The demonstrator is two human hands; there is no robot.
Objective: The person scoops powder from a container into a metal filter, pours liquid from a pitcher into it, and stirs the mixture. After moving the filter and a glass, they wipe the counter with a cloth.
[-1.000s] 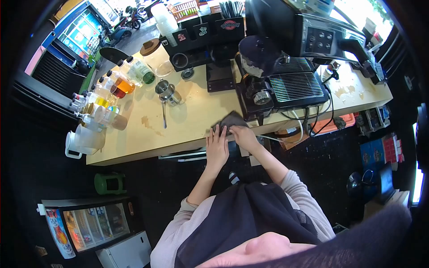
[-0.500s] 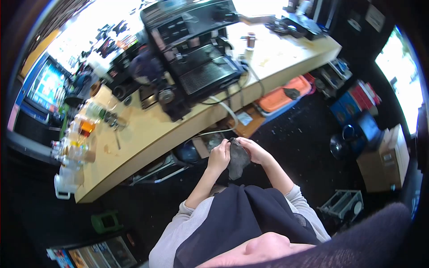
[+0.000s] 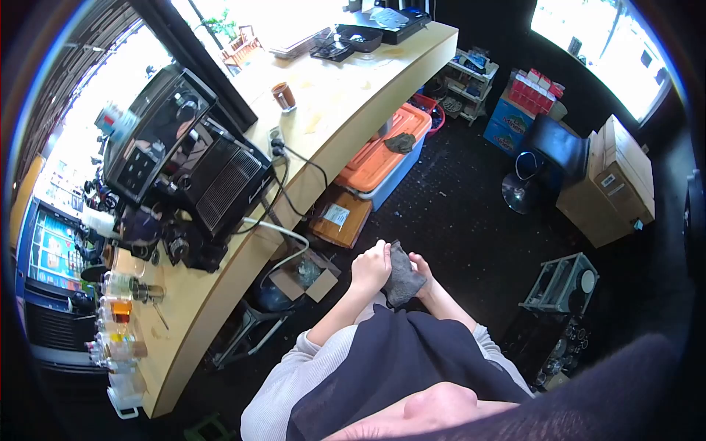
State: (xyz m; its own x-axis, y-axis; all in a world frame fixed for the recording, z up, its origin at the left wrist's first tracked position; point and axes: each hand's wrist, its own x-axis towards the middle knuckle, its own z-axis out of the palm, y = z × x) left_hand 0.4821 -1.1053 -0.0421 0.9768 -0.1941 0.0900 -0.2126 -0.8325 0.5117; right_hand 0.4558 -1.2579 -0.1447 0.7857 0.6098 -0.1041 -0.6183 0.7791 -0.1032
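Observation:
A dark grey cloth (image 3: 403,278) hangs crumpled between my two hands, in front of my dark apron. My left hand (image 3: 373,266) is closed on its upper left side. On the right edge of the same cloth, my right hand (image 3: 422,275) grips with bent fingers, partly hidden behind the fabric. Both hands are above the dark floor, apart from the counter (image 3: 198,309).
An espresso machine (image 3: 191,162) stands on the counter, with jars and pitchers at the near end. Under the counter are an orange-lidded bin (image 3: 382,147) and an open carton (image 3: 305,275). To the right are a stool (image 3: 551,151), a cardboard box (image 3: 610,184) and a grey rack (image 3: 559,283).
My view has turned to the right, so the espresso machine and counter now sit farther left. The cloth is still in both hands, now bunched differently, its lower end no longer hanging as long.

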